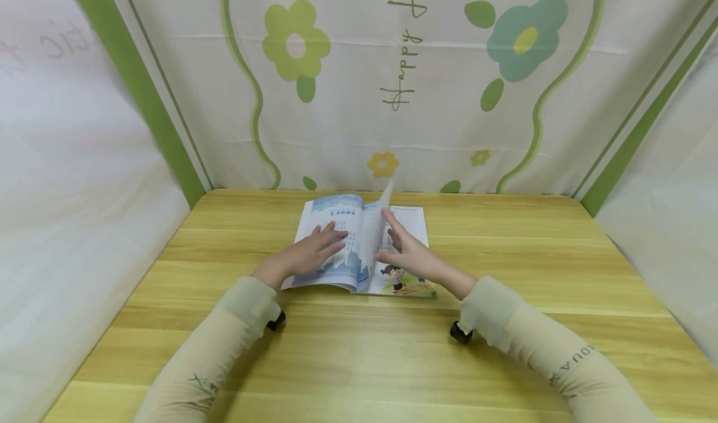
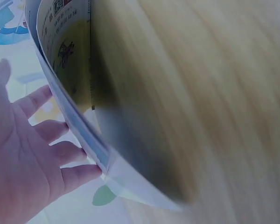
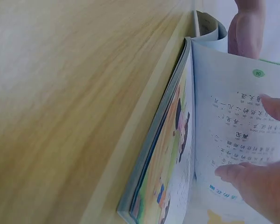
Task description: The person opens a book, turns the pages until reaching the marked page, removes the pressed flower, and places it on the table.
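An illustrated book with Chinese text lies spread on the wooden table. My left hand rests on its blue-tinted left page, fingers spread. In the left wrist view, the fingertips of that hand touch pages that curve up from the table. One leaf stands nearly upright near the middle of the book. Against its right side is my right hand, fingers partly extended. The right wrist view shows the thumb and a fingertip of this hand touching the printed face of the leaf, without a visible pinch.
The wooden table extends around the book. A white cloth with flowers and lettering hangs behind the table's far edge, and pale cloth walls stand at both sides. A dark device sits under the right cuff.
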Demonstrator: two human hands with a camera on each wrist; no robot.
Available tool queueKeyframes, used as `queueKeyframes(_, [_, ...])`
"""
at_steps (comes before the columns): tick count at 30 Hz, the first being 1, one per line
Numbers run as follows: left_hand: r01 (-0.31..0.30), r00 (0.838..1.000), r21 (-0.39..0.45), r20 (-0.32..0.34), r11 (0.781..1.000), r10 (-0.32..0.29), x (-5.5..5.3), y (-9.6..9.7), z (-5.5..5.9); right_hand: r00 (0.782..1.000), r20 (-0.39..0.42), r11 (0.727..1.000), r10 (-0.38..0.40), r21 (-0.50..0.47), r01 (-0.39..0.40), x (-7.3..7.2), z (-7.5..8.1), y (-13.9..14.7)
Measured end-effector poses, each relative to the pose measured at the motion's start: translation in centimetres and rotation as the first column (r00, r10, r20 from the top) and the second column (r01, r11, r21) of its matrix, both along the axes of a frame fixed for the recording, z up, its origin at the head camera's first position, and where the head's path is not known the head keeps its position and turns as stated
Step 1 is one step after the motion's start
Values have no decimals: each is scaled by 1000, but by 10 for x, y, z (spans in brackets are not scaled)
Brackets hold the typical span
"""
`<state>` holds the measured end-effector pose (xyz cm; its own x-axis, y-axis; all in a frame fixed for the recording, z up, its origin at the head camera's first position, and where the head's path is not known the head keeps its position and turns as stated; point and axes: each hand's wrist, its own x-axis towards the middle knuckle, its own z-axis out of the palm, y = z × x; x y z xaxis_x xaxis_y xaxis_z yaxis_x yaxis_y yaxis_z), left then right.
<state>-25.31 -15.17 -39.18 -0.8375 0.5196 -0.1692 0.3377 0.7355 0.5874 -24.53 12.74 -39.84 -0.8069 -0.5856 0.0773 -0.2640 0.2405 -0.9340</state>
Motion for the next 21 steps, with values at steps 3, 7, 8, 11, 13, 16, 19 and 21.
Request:
queueKeyframes(3, [-32, 999, 35, 30, 999, 31, 0, -2, 1, 999, -7, 998, 51, 41, -51, 2, 1, 0])
queueKeyframes(7, [-78, 996, 87, 42, 993, 75, 0, -4, 2, 993, -20, 987, 114, 116, -111, 5, 3, -1])
queueKeyframes(8, [-89, 995, 110, 43, 990, 85, 0, -4, 2, 991, -33, 983, 128, 135, -123, 6, 3, -1])
queueKeyframes(11, [-138, 990, 193, 54, 971, 130, -1, -5, 3, 985, -60, 972, 159, 187, -145, 7, 2, -3])
queueKeyframes(13, [-170, 985, 260, 59, 951, 160, -1, -4, 3, 983, -78, 964, 167, 221, -146, 7, 1, -5])
queueKeyframes(16, [-199, 980, 350, 54, 916, 192, -3, -4, 2, 979, -106, 953, 173, 267, -139, 6, -1, -8])
queueKeyframes(19, [-215, 976, 426, 62, 879, 208, -5, -4, 2, 972, -137, 939, 190, 313, -139, 7, -2, -12])
queueKeyframes(21, [-216, 976, 462, 66, 860, 210, -6, -4, 3, 967, -149, 929, 206, 341, -145, 8, -2, -14])
